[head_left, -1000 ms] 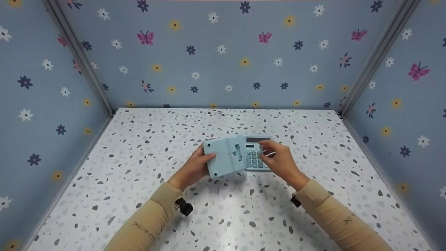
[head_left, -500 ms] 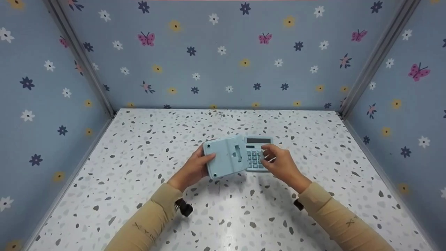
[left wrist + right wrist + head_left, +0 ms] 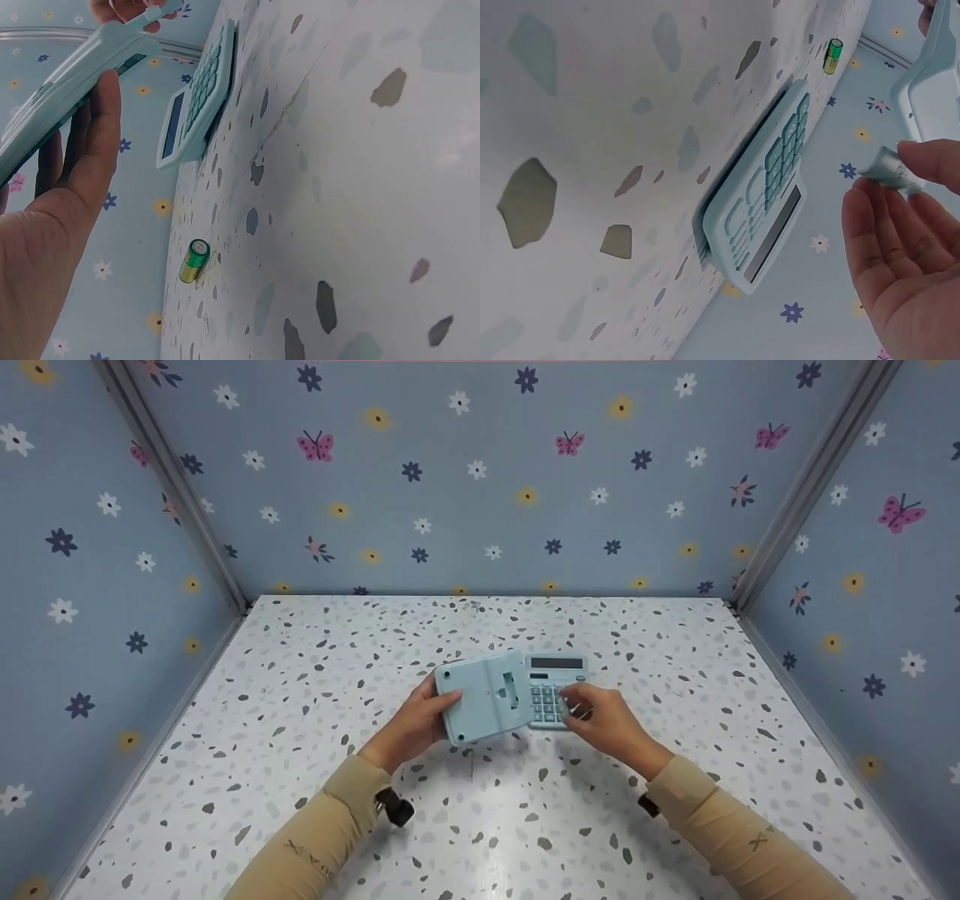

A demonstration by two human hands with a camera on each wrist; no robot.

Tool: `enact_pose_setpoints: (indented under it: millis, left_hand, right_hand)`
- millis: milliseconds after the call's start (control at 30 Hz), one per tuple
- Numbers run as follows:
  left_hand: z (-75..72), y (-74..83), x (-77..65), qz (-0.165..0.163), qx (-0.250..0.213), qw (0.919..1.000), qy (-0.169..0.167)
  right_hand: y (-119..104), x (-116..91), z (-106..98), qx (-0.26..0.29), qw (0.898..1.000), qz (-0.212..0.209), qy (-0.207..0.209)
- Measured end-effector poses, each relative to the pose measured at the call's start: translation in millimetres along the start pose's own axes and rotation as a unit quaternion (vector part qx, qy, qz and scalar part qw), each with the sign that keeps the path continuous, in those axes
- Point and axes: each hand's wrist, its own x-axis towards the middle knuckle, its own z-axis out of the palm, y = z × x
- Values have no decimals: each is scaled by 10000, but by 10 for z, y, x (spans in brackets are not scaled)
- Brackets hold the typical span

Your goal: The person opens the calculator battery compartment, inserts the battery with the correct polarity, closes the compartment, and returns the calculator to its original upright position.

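My left hand (image 3: 420, 716) holds a light blue calculator (image 3: 476, 705) tilted above the table, its back facing up, thumb on the back and fingers underneath. A battery compartment (image 3: 511, 691) with its cover off shows near its right end. Just right of it, my right hand (image 3: 611, 720) pinches a small light blue battery cover (image 3: 891, 171) between thumb and fingertips. Beneath that hand a second light blue calculator (image 3: 556, 663) lies keys up, partly covered by the hand and the held calculator. A green and yellow battery (image 3: 195, 261) is on the table, hidden in the head view.
The white speckled table (image 3: 480, 825) is bounded by blue flowered panels (image 3: 480, 510) at the back and both sides. Grey metal posts (image 3: 180, 487) stand at the back corners. A black strap buckle (image 3: 395, 808) hangs under the left wrist.
My right hand has drawn slightly back toward me, uncovering more of the lying calculator's top part. The left hand and its calculator stay almost still.
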Motion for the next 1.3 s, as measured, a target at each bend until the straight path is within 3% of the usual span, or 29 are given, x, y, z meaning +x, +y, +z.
enact_pose_setpoints:
  millis: [300,500,667,1300]
  left_hand:
    - [-4,-34,30,-41,16,9999,98]
    - [-5,-29,32,-51,-40,9999,91]
    - [-17,-27,24,-46,-40,9999,122]
    - [-45,-25,-4,-43,47,9999,106]
  right_hand:
    - [69,-44,-5,-116,9974,-281,-655]
    - [129,-60,5,-371,9898,-488,-1284]
    - [170,-79,19,-529,9845,-608,-1559]
    - [194,-85,62,-909,9727,-137,-2130]
